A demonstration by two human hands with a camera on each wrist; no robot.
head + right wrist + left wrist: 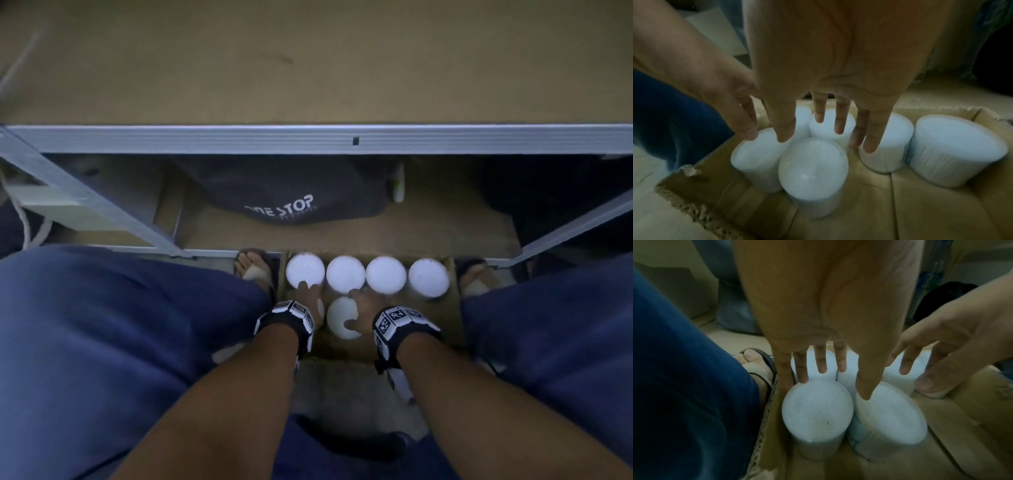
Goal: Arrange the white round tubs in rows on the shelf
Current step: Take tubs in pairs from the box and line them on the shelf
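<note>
Several white round tubs stand in an open cardboard box (452,310) on the floor between my feet. A back row (386,275) runs across it, and two more stand in front. My left hand (308,294) hangs open over the front left tub (817,410), fingers straight, spread and pointing down around its far rim. My right hand (363,305) is open over the front middle tub (342,318), thumb at its near side and fingers at its far side. In the right wrist view the right hand's fingers (839,123) are straight above that tub (813,168).
A metal-edged shelf (308,138) with a bare brown board stands ahead. Below it a dark bag (291,195) lies on a lower board. My sandalled feet (253,269) flank the box, and my blue-trousered knees fill both sides.
</note>
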